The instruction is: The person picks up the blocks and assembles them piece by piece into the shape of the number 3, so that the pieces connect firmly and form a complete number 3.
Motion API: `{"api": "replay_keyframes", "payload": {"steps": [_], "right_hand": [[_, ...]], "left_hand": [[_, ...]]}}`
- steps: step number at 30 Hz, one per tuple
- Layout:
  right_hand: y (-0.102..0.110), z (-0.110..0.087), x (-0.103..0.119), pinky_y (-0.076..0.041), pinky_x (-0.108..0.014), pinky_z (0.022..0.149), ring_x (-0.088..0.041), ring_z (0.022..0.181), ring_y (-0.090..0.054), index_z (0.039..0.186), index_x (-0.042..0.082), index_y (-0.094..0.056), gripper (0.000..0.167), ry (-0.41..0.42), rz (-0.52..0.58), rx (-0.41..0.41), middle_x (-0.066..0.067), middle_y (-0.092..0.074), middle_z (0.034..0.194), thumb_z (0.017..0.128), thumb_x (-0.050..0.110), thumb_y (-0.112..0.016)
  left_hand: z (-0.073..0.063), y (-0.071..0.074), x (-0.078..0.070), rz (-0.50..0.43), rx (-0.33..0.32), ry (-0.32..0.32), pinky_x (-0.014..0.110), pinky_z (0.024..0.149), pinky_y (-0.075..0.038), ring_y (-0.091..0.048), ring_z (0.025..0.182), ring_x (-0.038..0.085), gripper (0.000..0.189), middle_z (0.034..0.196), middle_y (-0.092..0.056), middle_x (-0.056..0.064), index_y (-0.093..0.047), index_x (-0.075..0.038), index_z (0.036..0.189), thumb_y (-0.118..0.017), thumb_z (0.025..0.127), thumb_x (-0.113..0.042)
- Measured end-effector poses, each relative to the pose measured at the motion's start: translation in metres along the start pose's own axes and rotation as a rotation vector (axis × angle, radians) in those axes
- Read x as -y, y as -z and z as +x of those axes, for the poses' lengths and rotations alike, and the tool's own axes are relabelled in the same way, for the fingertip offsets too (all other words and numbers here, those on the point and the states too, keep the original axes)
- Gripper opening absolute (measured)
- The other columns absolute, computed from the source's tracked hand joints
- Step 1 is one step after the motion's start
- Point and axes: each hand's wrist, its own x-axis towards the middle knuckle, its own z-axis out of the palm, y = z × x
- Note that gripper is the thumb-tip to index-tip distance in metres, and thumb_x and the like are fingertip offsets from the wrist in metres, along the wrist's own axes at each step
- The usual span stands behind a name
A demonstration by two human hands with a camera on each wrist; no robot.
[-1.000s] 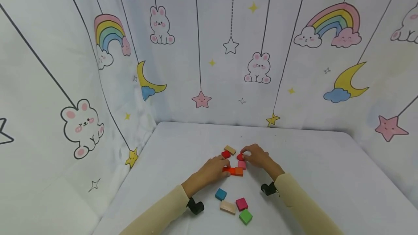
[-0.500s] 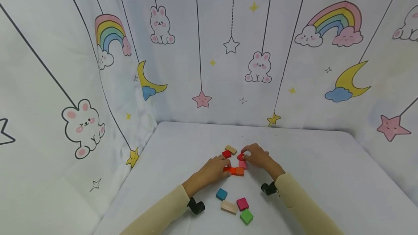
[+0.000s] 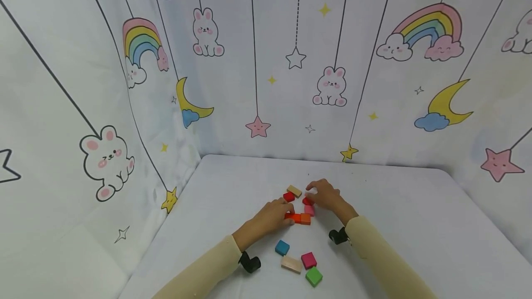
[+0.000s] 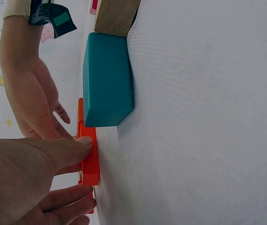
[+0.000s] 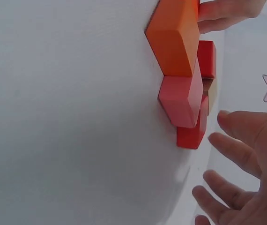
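My left hand (image 3: 272, 216) pinches a red-orange block (image 4: 91, 168) between thumb and fingers, low on the white table. End to end with it lies an orange block (image 3: 305, 219). A pink block (image 5: 182, 101) adjoins the orange one, and a red block (image 5: 190, 136) follows behind the pink. My right hand (image 3: 327, 195) hovers just beside that red block, its fingers (image 5: 236, 152) spread and holding nothing. Across the gap sit another red block (image 3: 288, 196) and a small wooden block (image 3: 294, 191), forming a rough ring with the others.
Closer to me lie a blue block (image 3: 282, 248), a wooden plank (image 3: 291, 264), a crimson block (image 3: 309, 260) and a green block (image 3: 313, 276). White cloth with cartoon drawings hangs behind the table (image 3: 395, 206) and at its sides.
My right hand has let go of the red block and lifted slightly up and away, its fingers opening. The left hand stays where it was on the red-orange block.
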Motion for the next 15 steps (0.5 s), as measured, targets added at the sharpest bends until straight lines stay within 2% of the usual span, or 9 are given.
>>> {"api": "replay_keyframes", "payload": {"steps": [7,15], "right_hand": [[-0.011,0.016,0.013,-0.041,-0.074,0.103,-0.042,0.126,-0.057,0.121,0.014,-0.076,0.026,-0.001,-0.053,0.002,-0.023,-0.061,0.135,0.101,0.029,-0.072],[-0.011,0.018,0.018,-0.041,-0.074,0.102,-0.043,0.128,-0.055,0.117,0.017,-0.079,0.021,0.036,-0.033,0.017,-0.022,-0.061,0.134,0.100,0.028,-0.074]], "left_hand": [[0.000,-0.003,0.001,-0.007,-0.007,-0.007,0.038,0.094,-0.055,-0.063,0.107,0.017,0.023,0.121,-0.069,0.002,-0.074,-0.023,0.115,-0.078,0.097,-0.036],[0.000,-0.003,0.003,0.000,-0.018,-0.015,0.034,0.090,-0.054,-0.061,0.104,0.014,0.021,0.118,-0.068,0.000,-0.074,-0.023,0.113,-0.079,0.096,-0.036]]}}
